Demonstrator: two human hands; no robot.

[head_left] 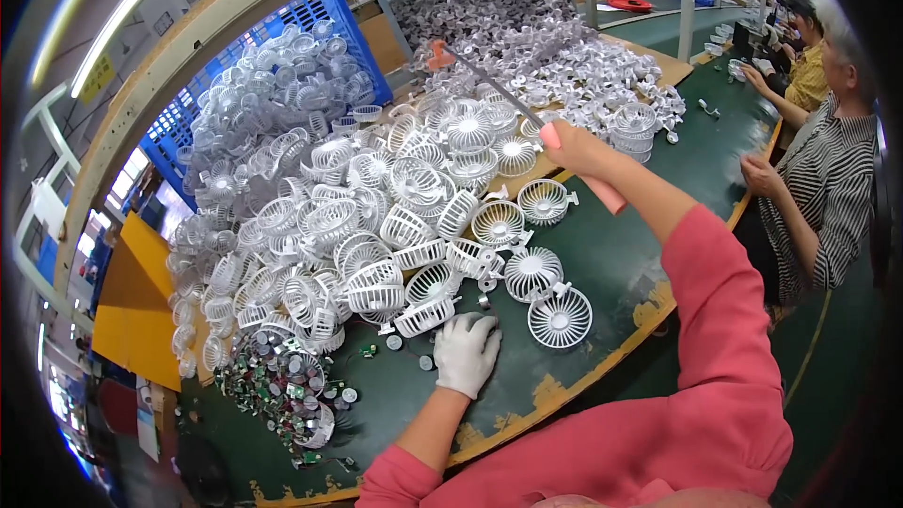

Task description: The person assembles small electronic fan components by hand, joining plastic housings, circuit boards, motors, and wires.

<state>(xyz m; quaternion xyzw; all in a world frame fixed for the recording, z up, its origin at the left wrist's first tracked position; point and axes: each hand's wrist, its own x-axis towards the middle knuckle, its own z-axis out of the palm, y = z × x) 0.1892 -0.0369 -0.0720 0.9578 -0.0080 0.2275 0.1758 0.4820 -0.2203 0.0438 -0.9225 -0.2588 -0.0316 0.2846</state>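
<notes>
My right hand [572,149], bare, is wrapped round the pink handle [602,193] of a long thin rod. The rod [499,85] reaches over the heap toward the far left and ends in an orange head [439,55], whose exact kind I cannot make out. My left hand [467,354], in a white glove, rests low on the green table with its fingers stretched out, holding nothing I can see. Just beyond its fingertips lies a white fan cage [425,316]. Several more round fan cages [560,316] lie at the front of the big pile [329,216].
Small motors with wires and green boards [292,386] are heaped at the left. A blue crate [353,33] spills clear cages behind the pile. Small white parts [602,75] fill the far side. Co-workers [809,160] sit along the right of the green table [527,390].
</notes>
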